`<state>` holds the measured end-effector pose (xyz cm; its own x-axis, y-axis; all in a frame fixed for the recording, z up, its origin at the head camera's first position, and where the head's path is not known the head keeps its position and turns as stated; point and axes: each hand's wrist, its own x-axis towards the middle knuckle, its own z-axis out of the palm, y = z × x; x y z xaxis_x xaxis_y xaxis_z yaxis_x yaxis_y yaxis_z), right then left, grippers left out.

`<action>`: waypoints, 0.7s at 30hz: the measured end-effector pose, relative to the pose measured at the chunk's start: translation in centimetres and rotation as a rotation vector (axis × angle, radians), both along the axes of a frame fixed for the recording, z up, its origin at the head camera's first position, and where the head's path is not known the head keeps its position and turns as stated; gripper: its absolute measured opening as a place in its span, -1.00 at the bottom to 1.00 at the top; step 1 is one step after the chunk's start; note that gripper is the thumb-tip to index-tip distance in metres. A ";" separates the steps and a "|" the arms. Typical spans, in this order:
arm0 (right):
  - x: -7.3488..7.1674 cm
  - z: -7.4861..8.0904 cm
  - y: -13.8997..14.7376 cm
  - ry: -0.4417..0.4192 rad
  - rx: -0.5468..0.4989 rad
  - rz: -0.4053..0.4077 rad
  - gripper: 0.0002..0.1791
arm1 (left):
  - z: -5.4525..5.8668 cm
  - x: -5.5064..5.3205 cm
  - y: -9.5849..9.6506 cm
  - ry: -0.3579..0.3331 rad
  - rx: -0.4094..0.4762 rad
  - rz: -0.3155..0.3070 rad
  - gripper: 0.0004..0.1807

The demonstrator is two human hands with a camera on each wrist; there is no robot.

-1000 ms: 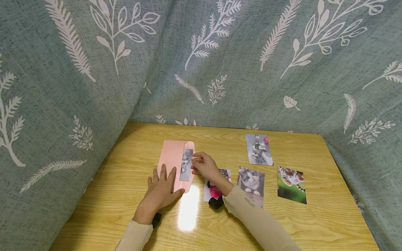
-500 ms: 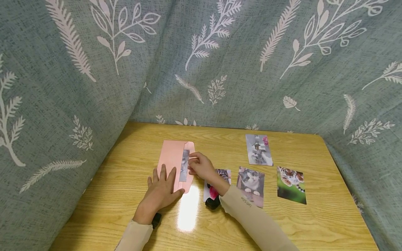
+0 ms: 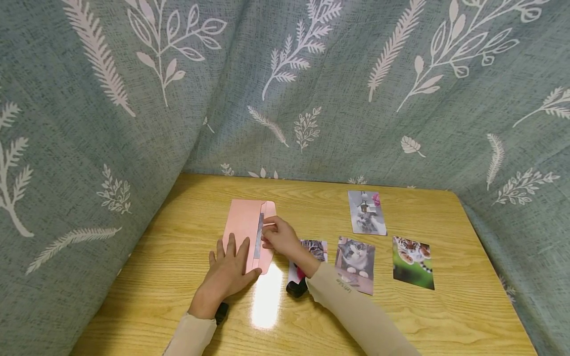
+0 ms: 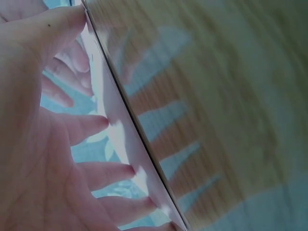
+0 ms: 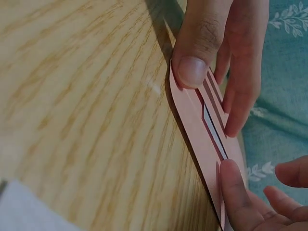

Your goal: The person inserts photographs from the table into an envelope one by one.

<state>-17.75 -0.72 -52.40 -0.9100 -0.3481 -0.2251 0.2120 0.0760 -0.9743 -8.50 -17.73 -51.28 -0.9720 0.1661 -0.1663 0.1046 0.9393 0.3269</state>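
Observation:
A pink envelope (image 3: 242,217) lies on the table, its flap spread to the right. A narrow grey strip of a photo card (image 3: 258,240) shows at its mouth; the rest is inside. My left hand (image 3: 229,269) rests on the envelope with spread fingers, its thumb near the lower edge. At the card's outer edge, over the flap, is my right hand (image 3: 280,240). In the right wrist view a right fingertip (image 5: 231,171) touches by the card's edge, while its other fingers stand apart. The left thumb (image 5: 192,72) presses the envelope's end.
Beneath the right wrist lies a cat photo (image 3: 316,248), partly hidden. Farther right are another cat photo (image 3: 356,262), a tiger photo (image 3: 414,272) and a grey photo with a pink flower (image 3: 367,212). A patterned curtain (image 3: 311,99) hangs behind the wooden table (image 3: 472,306).
My right hand has moved left, and the photo card has slid deeper into the envelope, from a wide strip showing to a thin one. My left hand has stayed in place.

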 end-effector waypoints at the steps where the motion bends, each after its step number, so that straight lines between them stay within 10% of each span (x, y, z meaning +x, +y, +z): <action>1: 0.0 0.0 -0.1 -0.004 0.003 0.003 -0.63 | 0.0 0.0 0.0 -0.001 0.000 0.000 -0.03; 8: 1.2 2.8 -0.2 -0.005 0.012 0.015 -0.61 | -0.1 0.0 -0.1 -0.003 0.006 -0.003 -0.02; 21: 0.3 0.2 -0.4 0.016 0.010 0.021 -0.63 | -0.1 0.0 0.0 -0.005 0.007 0.001 -0.01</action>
<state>-17.49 -1.11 -52.23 -0.9061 -0.3647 -0.2145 0.1949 0.0903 -0.9767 -8.47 -17.75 -51.37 -0.9713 0.1663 -0.1703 0.1020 0.9372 0.3335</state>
